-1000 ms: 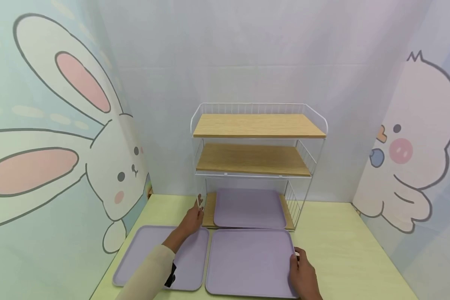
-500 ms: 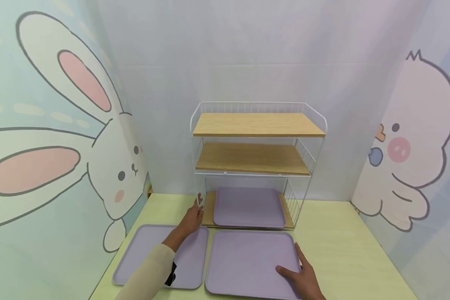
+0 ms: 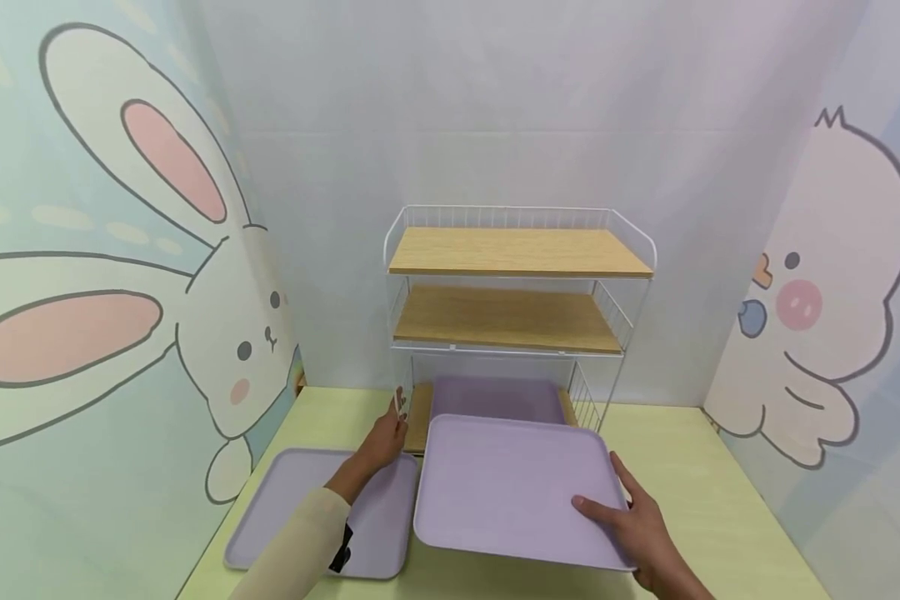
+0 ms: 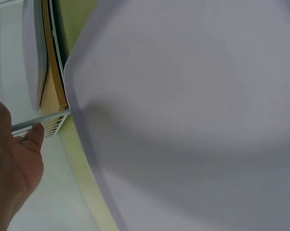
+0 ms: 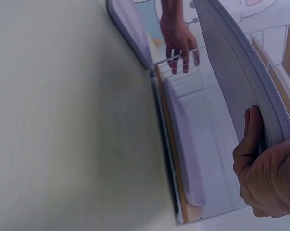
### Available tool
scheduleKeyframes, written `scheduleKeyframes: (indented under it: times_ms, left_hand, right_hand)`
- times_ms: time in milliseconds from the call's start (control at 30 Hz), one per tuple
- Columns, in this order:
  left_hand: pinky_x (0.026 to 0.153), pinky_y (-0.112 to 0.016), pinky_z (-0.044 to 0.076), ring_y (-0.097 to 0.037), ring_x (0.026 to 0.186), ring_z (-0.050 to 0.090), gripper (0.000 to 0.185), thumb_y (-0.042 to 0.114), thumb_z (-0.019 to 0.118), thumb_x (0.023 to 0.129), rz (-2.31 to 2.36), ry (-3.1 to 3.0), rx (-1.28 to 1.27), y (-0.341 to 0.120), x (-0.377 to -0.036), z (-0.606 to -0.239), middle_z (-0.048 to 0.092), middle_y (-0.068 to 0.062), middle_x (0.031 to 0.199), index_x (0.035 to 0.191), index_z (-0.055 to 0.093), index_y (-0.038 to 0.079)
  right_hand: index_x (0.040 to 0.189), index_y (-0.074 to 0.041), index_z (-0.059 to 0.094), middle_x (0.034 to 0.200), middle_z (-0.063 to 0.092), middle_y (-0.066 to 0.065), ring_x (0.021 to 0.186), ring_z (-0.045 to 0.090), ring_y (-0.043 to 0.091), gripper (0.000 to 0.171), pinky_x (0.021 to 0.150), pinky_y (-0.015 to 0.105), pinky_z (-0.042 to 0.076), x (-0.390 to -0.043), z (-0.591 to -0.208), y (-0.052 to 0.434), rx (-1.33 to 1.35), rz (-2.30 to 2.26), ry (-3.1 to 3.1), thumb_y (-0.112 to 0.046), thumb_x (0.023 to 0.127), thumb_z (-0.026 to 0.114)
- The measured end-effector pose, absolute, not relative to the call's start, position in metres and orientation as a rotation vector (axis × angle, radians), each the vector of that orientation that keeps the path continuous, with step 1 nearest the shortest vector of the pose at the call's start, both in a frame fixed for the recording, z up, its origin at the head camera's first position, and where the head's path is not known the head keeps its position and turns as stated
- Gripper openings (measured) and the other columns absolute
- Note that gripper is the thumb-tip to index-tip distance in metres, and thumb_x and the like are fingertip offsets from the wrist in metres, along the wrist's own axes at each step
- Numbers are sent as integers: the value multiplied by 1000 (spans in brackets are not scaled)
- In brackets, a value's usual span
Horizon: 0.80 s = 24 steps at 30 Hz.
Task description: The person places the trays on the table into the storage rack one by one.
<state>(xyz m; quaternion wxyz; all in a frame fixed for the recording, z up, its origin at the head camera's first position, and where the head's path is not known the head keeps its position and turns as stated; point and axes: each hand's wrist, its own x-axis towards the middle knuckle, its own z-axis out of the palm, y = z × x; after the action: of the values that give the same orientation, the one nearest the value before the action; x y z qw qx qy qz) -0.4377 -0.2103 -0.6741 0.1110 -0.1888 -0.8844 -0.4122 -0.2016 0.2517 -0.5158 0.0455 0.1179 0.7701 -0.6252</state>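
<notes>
The right hand (image 3: 641, 533) grips a lilac tray (image 3: 513, 487) at its near right corner, thumb lying on top and fingers (image 5: 253, 137) curled under the rim. The tray is lifted off the worktop (image 3: 690, 492), its far edge raised and tilted toward the rack (image 3: 517, 325), and it hangs in front of the rack's lowest level. In the right wrist view the tray shows edge-on above the hand, well apart from the worktop below it.

The left hand (image 3: 386, 437) rests at the rack's front left post, fingers (image 4: 34, 137) lightly curled round the white wire; the left wrist view shows a fingertip touching that wire. A pale sleeve (image 3: 296, 546) covers the left forearm, with a dark strap at the wrist.

A second tray (image 3: 498, 398) lies flat on the rack's bottom board, partly hidden behind the held one. A third tray (image 3: 307, 517) lies flat on the worktop just left of the held tray, under the left forearm.

The rack is white wire with three wooden boards, standing at the back of the worktop against a pale wall. A cartoon rabbit (image 3: 217, 333) covers the left panel, a chick (image 3: 817, 308) the right.
</notes>
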Motion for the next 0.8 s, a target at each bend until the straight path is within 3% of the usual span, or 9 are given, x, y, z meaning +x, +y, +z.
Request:
scheduleKeyframes:
  times_ms: [167,200,333,467,567,667,800]
  left_hand:
    - [99,-52,67,-46,132,74,78,15,49,116,-1211,-2596,-552,-213,-442,-679,58,-41,158,181,9,2]
    - [98,-49,67,-43,132,75,79,18,50,116,-1194,-2584,-567,-218,-454,-696,60,-38,159,182,8,6]
    - [105,-59,64,-49,135,72,80,14,50,115,-1182,-2558,-605,-217,-453,-695,55,-41,161,182,6,4]
    - [110,-64,60,-53,139,68,78,20,46,119,-1181,-2566,-616,-218,-451,-694,51,-42,164,182,3,6]
    - [107,-62,62,-53,137,69,77,27,45,122,-1135,-2557,-634,-218,-447,-691,57,-41,159,183,1,9]
    - [88,-48,66,-40,107,81,78,28,44,123,-1095,-2541,-671,-217,-444,-688,74,-35,135,183,-2,9]
    - [71,-36,59,-27,80,72,78,13,45,119,-1091,-2517,-713,-217,-438,-681,76,-37,123,182,-2,6]
  right_hand:
    - [183,-35,5,165,37,50,89,83,28,119,74,52,72,-205,-473,254,305,-1940,2342,-20,99,88]
    - [183,-36,5,165,37,50,89,83,28,118,74,52,72,-206,-465,255,292,-1939,2347,-20,100,87]
    - [182,-41,2,169,35,47,89,83,25,118,74,52,72,-212,-434,255,236,-1937,2355,-21,101,86]
    - [180,-47,0,173,32,43,90,82,23,118,74,49,72,-218,-405,255,197,-1940,2355,-23,102,85]
    - [179,-50,-2,175,29,41,92,82,23,118,75,48,72,-224,-385,254,156,-1952,2367,-26,103,85]
    - [179,-50,-3,178,24,41,93,82,22,119,76,47,72,-235,-368,254,126,-1948,2401,-28,103,85]
    - [180,-45,-5,182,18,39,94,80,20,121,78,43,72,-255,-348,252,94,-1911,2466,-30,102,86]
